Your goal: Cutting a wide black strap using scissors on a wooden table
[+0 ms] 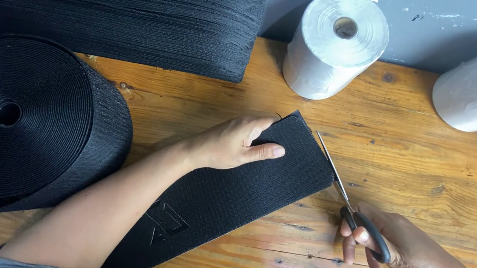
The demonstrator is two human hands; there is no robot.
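Black woven strap (228, 196) lies flat under the left hand (230, 145), fingers spread; right hand (405, 250) fingers grip black-handled steel scissors (349, 202) beside its end.

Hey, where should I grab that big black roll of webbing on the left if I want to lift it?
The black webbing roll lies flat on the wooden table, core hole facing up. Probably best to come from above and clasp the outer wound edge from two opposite sides, or hook fingers into the core hole. Gripping the loose strip would likely just unwind it.
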